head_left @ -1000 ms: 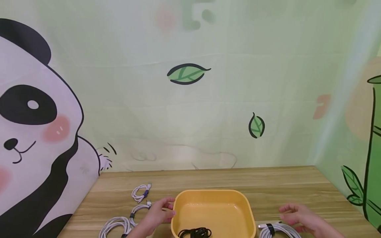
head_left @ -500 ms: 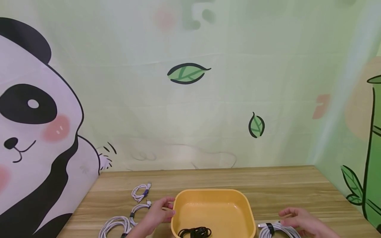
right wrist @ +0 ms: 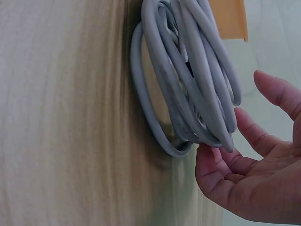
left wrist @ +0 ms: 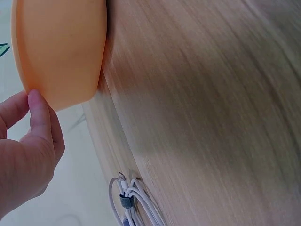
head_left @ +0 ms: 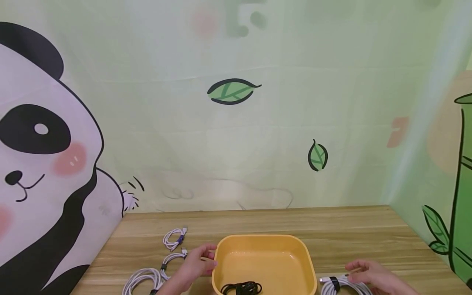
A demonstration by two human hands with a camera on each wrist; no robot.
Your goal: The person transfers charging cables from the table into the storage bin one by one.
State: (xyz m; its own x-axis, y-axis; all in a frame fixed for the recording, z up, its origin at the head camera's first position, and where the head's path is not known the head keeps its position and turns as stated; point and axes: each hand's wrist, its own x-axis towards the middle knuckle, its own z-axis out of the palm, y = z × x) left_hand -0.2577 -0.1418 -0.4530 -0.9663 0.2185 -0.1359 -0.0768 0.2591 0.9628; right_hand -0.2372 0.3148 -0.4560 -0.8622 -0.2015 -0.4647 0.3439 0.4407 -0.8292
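In the head view a yellow plastic tray stands mid-table with a bundled black cable inside. My left hand is at its left side; thumb and fingertips touch the tray's outer wall near the rim. Right of the tray lies a thick coiled grey-white cable bound with a black strap. Over its right side hovers my right hand. In the right wrist view its thumb and index finger are spread, and lower fingertips reach the end of the cable coil; whether they bear on it is unclear.
Left of the tray lie several coiled white cables: a small one with a blue tie, one with a dark strap, and a larger one cut by the frame's lower edge. The wooden tabletop meets a printed backdrop.
My right hand has lowered slightly onto the grey-white coil's right side, its thumb and fingers drawing closer to the cable. The left hand and tray have stayed put.
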